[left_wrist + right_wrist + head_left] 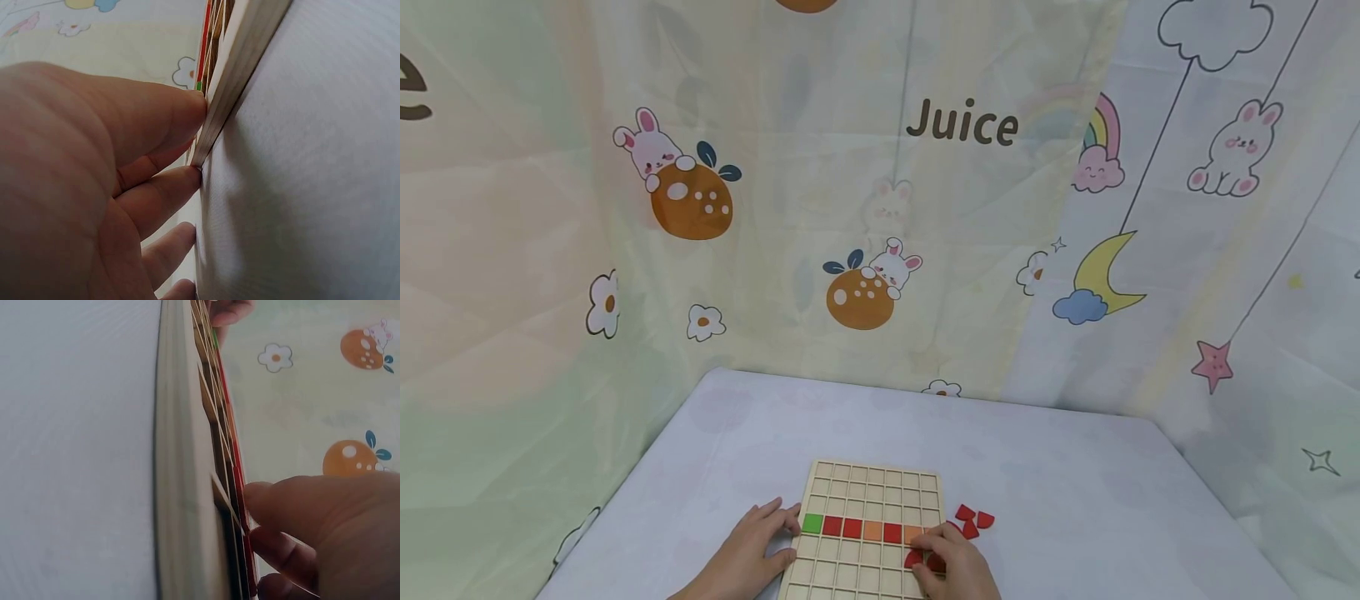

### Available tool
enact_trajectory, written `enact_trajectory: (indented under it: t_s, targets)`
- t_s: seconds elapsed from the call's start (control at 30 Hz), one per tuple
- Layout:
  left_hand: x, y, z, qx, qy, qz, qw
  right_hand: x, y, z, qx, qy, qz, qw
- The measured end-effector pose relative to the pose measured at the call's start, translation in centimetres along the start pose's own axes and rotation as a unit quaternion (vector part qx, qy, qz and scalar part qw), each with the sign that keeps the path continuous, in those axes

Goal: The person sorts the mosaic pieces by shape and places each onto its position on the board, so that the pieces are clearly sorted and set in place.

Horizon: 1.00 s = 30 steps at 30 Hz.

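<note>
A pale wooden grid board [850, 571] lies on the table. One row holds square tiles: a green tile [812, 523] at the left end, then red and orange ones. My left hand [745, 546] rests beside the board, with thumb and fingertips touching its left edge [228, 94]. My right hand [958, 567] reaches over the board's right side, thumb and fingers pinching a red quarter-circle piece [913, 559] just below the tile row. Another red piece [936, 562] shows under that hand, partly hidden.
Several loose red quarter-circle pieces [970, 529] lie on the table right of the board. A white cloth covers the table [1075, 500]. Printed curtains [790, 250] hang behind and at the sides.
</note>
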<state>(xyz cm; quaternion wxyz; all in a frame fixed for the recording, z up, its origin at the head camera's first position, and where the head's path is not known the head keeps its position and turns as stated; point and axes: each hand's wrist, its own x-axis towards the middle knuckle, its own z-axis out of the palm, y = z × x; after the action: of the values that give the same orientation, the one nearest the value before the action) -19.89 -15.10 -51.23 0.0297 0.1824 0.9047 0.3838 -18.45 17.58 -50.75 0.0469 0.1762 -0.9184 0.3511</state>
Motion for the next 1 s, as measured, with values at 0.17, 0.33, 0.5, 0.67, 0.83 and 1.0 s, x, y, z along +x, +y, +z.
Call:
enact_trajectory:
  t_s: [0.17,0.33,0.5,0.67,0.83,1.0]
  targets:
    - [0.0,-0.1,0.0,0.000,-0.001,0.003,1.0000,-0.1,-0.1,-0.4,-0.002,0.025,0.026,0.9993]
    - [0.1,0.0,0.0,-0.001,0.000,0.004,1.0000,0.0,0.4,-0.6,-0.036,0.077,0.047,0.9952]
    - [0.1,0.1,-0.1,-0.005,0.000,0.001,1.0000,0.0,0.9,-1.2,-0.065,0.117,0.080,0.9877]
    - [0.1,0.1,-0.1,-0.001,-0.002,0.002,1.0000,0.2,1.2,-1.8,-0.080,0.124,0.125,0.9812]
    - [0.2,0.2,-0.1,0.003,-0.005,-0.001,1.0000,0.7,1.6,-1.7,-0.061,0.126,0.207,0.9683]
    - [0.2,0.2,0.0,0.004,-0.006,-0.011,0.9999,0.9,2.2,-1.7,-0.065,0.135,0.246,0.9577]
